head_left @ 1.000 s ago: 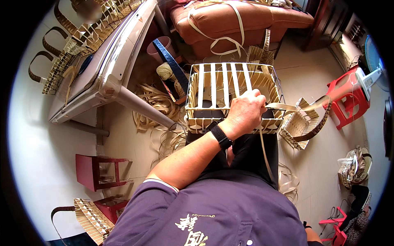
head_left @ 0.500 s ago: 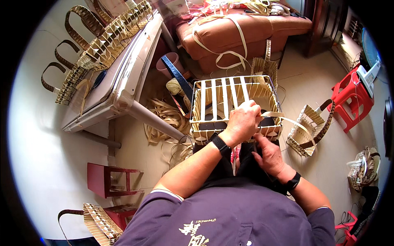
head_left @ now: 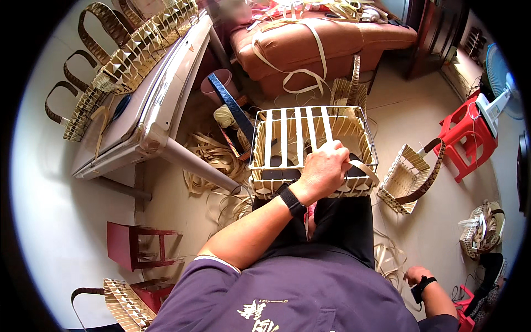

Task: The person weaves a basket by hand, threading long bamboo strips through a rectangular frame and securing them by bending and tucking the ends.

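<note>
On my lap stands a rectangular basket frame (head_left: 257, 180) of wire and pale woven strips, with several flat strips stretched in parallel across its left part. My left hand (head_left: 326, 166) is closed at the near rim, pinching a pale flat weaving strip (head_left: 362, 169) that curves out to the right over the basket's corner. Part of that strip and my left fingertips are hidden under the hand. My right hand (head_left: 418, 275) is away from the basket, low at the right beside my body, with its fingers curled. What it holds, if anything, does not show.
Finished baskets with dark handles (head_left: 130, 58) stand on a table (head_left: 166, 94) at the left. Loose strips (head_left: 207, 163) lie on the floor near a pink bin (head_left: 224, 83). To the right are a small handled basket (head_left: 406, 177), red stools (head_left: 467, 135) and a fan (head_left: 500, 83). A brown sofa (head_left: 315, 50) is ahead.
My right hand has left the basket's near side and moved down and out to the right. My left hand stays at the rim, and the strip's visible loop is shorter.
</note>
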The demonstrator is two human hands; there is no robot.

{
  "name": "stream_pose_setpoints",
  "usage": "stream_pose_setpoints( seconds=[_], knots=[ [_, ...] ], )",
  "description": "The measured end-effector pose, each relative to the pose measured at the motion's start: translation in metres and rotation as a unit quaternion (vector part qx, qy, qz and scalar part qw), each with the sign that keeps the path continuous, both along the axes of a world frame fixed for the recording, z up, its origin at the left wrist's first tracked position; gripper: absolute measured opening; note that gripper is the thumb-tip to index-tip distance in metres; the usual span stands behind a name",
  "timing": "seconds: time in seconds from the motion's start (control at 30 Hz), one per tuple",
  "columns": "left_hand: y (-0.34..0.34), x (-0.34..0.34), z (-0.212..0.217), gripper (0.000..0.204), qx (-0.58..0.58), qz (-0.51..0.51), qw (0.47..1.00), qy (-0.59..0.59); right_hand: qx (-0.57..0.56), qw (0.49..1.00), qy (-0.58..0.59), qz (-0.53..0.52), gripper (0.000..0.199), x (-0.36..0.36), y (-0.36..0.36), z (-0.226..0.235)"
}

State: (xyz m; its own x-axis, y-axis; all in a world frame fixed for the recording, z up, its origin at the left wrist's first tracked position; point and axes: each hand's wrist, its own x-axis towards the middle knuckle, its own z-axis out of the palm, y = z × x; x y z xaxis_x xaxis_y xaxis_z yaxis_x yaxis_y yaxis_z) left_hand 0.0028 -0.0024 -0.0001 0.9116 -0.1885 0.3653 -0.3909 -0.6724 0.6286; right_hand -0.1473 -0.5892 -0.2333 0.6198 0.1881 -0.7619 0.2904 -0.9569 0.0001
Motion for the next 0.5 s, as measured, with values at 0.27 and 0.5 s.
stream_pose_setpoints(
  seconds=[0.27,0.5],
  knots=[
    [0.021,-0.002,0.011,0.015,0.042,0.017,0.999,0.017,0.528,0.8,-0.265,-0.105,0.062,0.144,0.29,0.203],
    [0.026,0.014,0.047,0.018,0.162,-0.007,0.983,0.087,0.515,0.743,-0.425,0.06,0.024,0.181,0.341,0.226]
  ],
)
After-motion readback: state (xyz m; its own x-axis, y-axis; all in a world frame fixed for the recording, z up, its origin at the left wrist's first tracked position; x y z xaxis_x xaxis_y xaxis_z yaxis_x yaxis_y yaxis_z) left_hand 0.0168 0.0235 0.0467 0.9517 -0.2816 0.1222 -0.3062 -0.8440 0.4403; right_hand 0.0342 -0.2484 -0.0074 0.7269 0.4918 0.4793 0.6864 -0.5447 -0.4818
